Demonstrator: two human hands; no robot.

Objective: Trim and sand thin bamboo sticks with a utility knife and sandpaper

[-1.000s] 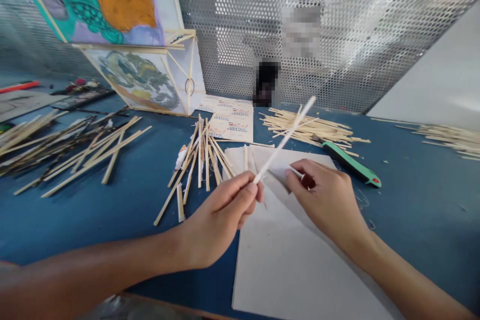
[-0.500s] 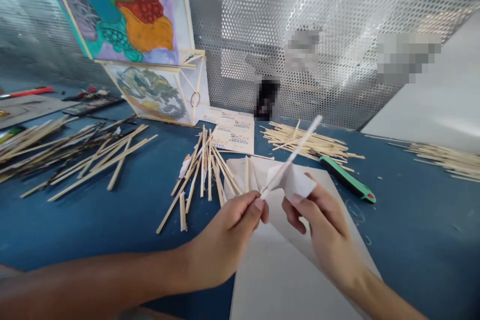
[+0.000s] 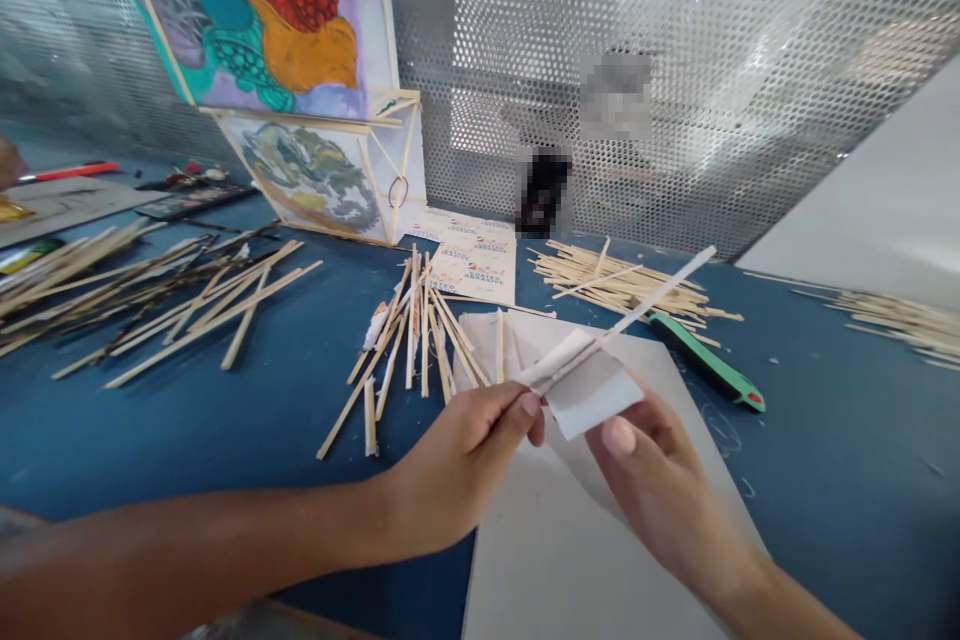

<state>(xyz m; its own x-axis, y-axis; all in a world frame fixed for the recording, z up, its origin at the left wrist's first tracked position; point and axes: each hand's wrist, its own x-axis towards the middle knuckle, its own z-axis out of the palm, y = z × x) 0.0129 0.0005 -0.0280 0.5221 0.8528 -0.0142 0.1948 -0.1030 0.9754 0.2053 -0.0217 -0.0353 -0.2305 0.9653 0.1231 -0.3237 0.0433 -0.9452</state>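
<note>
My left hand [image 3: 480, 450] is closed, its thumb and forefinger pinching the near end of a thin, pale wooden stick [image 3: 660, 292] and the edge of a small piece of white paper [image 3: 596, 400]. The stick slants up and away to the right, with the paper folded around its lower part. My right hand [image 3: 656, 470] is beside the paper's right edge, thumb lifted and apart from the fingers. Some of its fingertips are hidden behind the paper. Beneath both hands lies a large pale board [image 3: 570, 560].
Loose wooden sticks lie in piles [image 3: 412, 340] at centre, left and right. A green-and-black utility knife [image 3: 705, 360] rests right of the board. Printed abrasive sheets [image 3: 480, 265] lie behind, near a painted stick-framed structure [image 3: 307, 175]. A perforated metal screen [image 3: 660, 40] stands at the back.
The paper has turned and unfolded flatter along the stick. The stick's far end has swung right and lower. My right thumb has come off the paper.
</note>
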